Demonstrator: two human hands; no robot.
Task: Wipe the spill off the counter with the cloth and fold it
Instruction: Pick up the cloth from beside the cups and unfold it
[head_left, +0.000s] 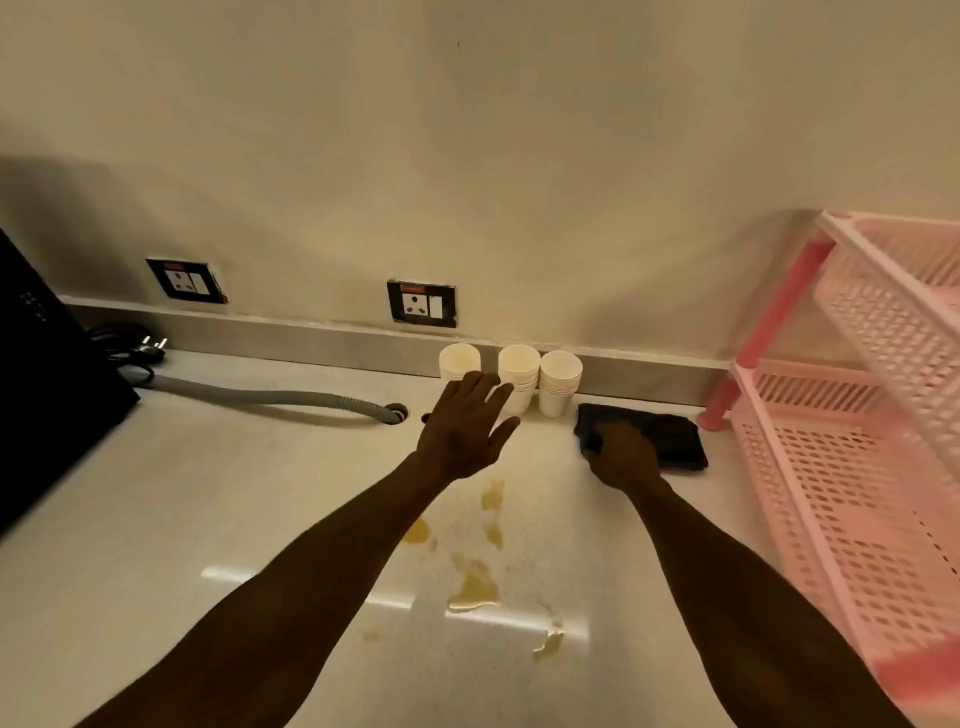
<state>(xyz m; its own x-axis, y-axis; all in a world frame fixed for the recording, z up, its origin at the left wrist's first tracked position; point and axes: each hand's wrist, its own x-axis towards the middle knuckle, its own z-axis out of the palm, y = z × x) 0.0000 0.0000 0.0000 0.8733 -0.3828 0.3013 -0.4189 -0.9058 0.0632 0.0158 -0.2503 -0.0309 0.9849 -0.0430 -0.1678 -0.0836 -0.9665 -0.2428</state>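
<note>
Presently, head view. Left hand (462, 426) is extended over the table (208, 493), palm down, fingers (480, 387) straight and loosely fanned, pinching nothing. Whether the palm touches the surface cannot be told. Just beyond those fingertips stand three stacks of white paper cups (558, 382) in a row against the low grey backsplash (291, 332); the left fingers overlap the left-most stack in the view, contact unclear.

Right hand (621, 457) lies on the left end of the dark cloth (670, 436), fingers curled down onto the near-left corner; the grip is too dark to resolve, so pinching versus merely pressing cannot be told. Cloth lies folded flat on the table, extending right of the right fingers, close to the foot of the pink plastic rack (852, 415), and just right of the cup row.

Spill (472, 582): several yellowish-brown patches on the table, on the near side of both hands, between the two forearms. Unwiped.

Left of the left fingers, well apart: grey corrugated hose (270, 397) ending at a hole in the table, black appliance (47, 374) at the far left edge, coiled black cord with plug (137, 345). Two wall sockets (422, 303) sit above the backsplash.
</note>
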